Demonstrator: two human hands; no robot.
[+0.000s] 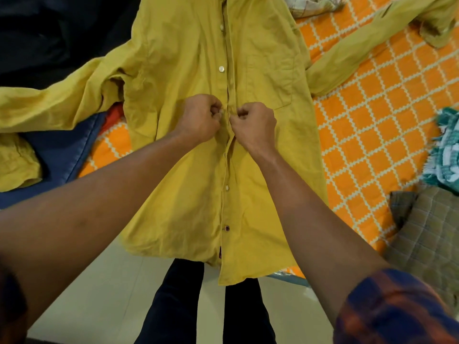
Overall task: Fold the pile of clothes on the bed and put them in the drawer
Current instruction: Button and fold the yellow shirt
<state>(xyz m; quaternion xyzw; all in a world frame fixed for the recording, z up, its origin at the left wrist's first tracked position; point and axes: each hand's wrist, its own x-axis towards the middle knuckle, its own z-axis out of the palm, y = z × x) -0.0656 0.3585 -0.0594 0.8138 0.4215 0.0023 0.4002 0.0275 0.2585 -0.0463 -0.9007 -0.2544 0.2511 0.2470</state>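
where the pale, smooth floor (99,281) meets the bed, the curved hem of the yellow shirt (186,182) hangs over the edge, above dark trouser legs (173,306). a plaid sleeve (397,309), blue and rust, ends above the right elbow. near it a brown checked cloth (427,239) lies rumpled on the bed. the shirt is matte, creased woven fabric, lying front-up on an orange bedcover (372,108) with a white lattice of stepped diamonds. both bare forearms reach to the button strip at mid-chest. there the left hand (198,117) and right hand (254,125) sit just beside each other, the fingers (215,111) of each curled tight and pinching the placket's two edges. a blue garment (62,150) lies under the sleeve on the left, and a fringed green-and-white towel (447,150) lies to the right. beyond the hands, small round pale buttons (221,69) run up the strip beside a square chest pocket (269,80). both long sleeves splay outward, and dark cloth (49,33) fills the far left corner.
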